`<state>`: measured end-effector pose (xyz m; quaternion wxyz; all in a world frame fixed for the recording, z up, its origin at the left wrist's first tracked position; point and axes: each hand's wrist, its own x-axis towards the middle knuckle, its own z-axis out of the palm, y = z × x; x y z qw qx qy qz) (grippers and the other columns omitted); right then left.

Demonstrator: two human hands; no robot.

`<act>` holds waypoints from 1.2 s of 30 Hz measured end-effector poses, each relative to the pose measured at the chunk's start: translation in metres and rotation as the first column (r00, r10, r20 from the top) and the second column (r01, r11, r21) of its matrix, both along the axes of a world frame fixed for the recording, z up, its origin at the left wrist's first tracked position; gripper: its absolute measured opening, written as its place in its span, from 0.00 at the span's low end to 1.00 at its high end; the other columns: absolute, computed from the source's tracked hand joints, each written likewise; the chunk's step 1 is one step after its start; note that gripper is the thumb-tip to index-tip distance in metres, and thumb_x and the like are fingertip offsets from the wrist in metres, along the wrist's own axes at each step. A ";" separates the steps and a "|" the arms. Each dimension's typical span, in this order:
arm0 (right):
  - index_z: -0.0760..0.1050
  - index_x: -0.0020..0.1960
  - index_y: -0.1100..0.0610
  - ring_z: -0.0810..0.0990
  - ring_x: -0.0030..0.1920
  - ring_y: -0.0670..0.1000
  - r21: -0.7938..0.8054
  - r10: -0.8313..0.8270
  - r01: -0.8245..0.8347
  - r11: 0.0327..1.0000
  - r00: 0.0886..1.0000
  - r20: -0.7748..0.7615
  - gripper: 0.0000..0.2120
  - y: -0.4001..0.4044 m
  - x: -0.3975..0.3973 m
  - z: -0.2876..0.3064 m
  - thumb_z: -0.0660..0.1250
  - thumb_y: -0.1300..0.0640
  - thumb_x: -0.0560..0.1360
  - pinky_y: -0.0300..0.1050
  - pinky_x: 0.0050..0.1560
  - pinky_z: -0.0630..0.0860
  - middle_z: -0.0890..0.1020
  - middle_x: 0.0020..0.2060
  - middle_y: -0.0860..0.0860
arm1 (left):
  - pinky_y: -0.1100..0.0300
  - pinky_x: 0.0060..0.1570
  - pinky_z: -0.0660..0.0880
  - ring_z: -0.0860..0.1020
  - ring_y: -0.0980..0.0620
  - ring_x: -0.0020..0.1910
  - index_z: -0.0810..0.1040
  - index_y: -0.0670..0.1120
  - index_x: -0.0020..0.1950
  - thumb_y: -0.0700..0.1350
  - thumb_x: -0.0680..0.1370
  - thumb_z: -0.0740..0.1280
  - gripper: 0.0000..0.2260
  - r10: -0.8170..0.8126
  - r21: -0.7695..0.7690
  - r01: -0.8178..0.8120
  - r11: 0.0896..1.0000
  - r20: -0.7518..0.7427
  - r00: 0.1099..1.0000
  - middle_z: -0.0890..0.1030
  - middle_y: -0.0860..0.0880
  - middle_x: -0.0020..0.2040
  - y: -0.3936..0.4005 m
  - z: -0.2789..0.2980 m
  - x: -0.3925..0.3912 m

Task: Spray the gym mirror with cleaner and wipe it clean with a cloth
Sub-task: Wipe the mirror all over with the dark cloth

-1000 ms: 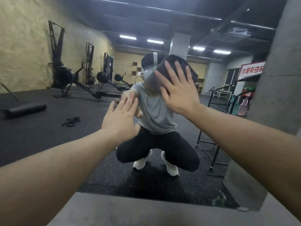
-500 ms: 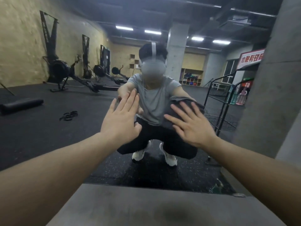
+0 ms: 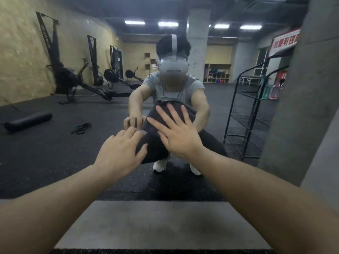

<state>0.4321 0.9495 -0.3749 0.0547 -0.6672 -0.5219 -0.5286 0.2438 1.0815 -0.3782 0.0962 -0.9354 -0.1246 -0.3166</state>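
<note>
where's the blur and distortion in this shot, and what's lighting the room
Head view: wide-angle bending bows the pillar and stretches both forearms; the right hand on the cloth is slightly soft; ceiling strip lights reflected in the mirror leave the room dim.

I'm looking into a gym through its mirror (image 3: 55, 162). Black rubber flooring (image 3: 45, 147) runs back to a plywood wall (image 3: 20, 57), where rowers (image 3: 77, 83) stand in a row. A foam roller (image 3: 27, 121) lies on the floor, a black wire rack (image 3: 251, 114) stands right, and cubby shelves (image 3: 217, 73) line the far wall under strip lights (image 3: 167, 24).
</note>
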 end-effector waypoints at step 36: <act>0.44 0.84 0.47 0.43 0.82 0.62 0.485 -0.032 0.654 0.580 0.613 -0.789 0.29 -0.258 0.161 -0.029 0.43 0.44 0.84 0.68 0.79 0.44 0.45 0.83 0.57 | 0.51 0.49 0.77 0.78 0.48 0.61 0.80 0.49 0.61 0.62 0.76 0.60 0.23 -0.431 0.227 0.445 0.866 -0.110 0.896 0.79 0.50 0.64 -0.188 -0.009 0.153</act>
